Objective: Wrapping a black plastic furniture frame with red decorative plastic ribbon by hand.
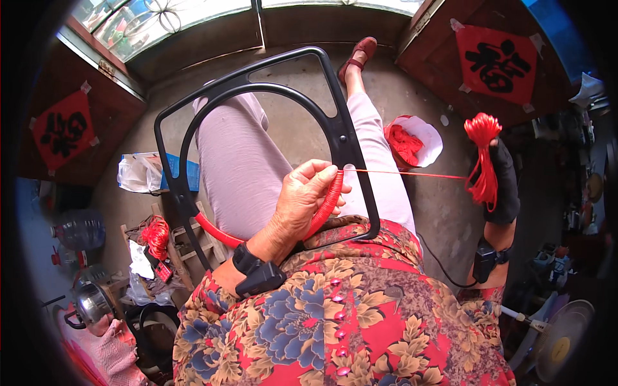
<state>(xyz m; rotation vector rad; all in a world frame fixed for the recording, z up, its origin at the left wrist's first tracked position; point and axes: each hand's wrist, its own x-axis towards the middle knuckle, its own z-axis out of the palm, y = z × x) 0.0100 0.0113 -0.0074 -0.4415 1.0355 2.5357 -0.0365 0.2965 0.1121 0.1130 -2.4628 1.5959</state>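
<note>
- At eight o'clock, the middle of the scene being the hub and the window [187, 22] twelve, I see a steel pot [94, 303] among household clutter.
- Nearer the hub, between eight and nine, a spare bundle of red cord [155, 237] lies on a wooden stool [180, 264]. Its loops sit so loosely that a brush of the frame's corner might snag them.
- Toward eleven, the black frame [347, 154] stands tilted over the person's lap, its curved bar bare at the top and red along the lower stretch. Propped there, it could swing if a knee shifts.
- At the hub, the left hand [302, 199] is clamped on that bar, thumb and forefinger pinching the end of the red wrapping [329, 206]. If the pinch slackens, I judge the last turns may spring loose.
- Toward three, a red strand [412, 173] runs taut from pinch to bundle, passing in front of a bucket [430, 143] holding more red material. Uneven pull could leave gaps or overlaps.
- Just above three, well apart from the left, the black-gloved right hand [506, 183] is closed round a looped red skein [484, 132]. Its dangling loops might tangle if the grip loosens.
</note>
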